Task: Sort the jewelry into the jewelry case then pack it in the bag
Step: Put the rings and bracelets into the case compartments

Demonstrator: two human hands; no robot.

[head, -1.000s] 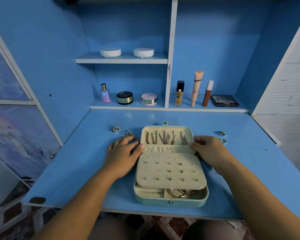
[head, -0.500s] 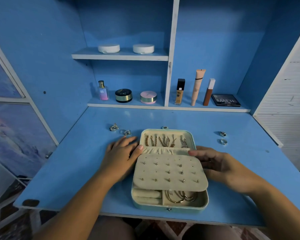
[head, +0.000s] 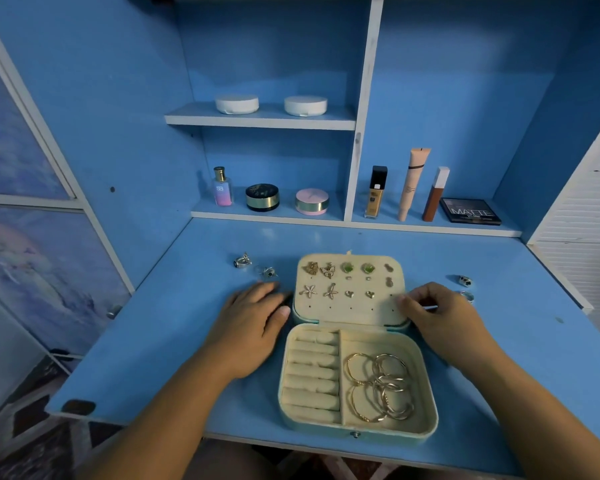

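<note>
The mint jewelry case (head: pixel 357 429) lies open on the blue desk (head: pixel 146 341). Its cream earring panel (head: pixel 350 306) is flipped back over the lid and shows several studs. Below it, the ring rolls (head: pixel 312 375) fill the left compartment and gold bangles (head: pixel 378 386) lie in the right one. My left hand (head: pixel 253 327) rests flat on the desk against the case's left side. My right hand (head: pixel 437 317) pinches the panel's right edge with curled fingers. Two silver rings (head: pixel 244 261) lie loose at the left and two more rings (head: pixel 465 280) at the right.
Shelves behind the desk hold a perfume bottle (head: pixel 222 187), round compacts (head: pixel 262 197), foundation tubes (head: pixel 411 183) and a black palette (head: pixel 470 211). Two white jars (head: pixel 237 103) stand higher up. The desk's front edge runs just below the case. No bag shows.
The earring panel has swung up from over the lower tray onto the lid, uncovering the ring rolls and bangles. My right hand moved up with it; my left hand stayed beside the case.
</note>
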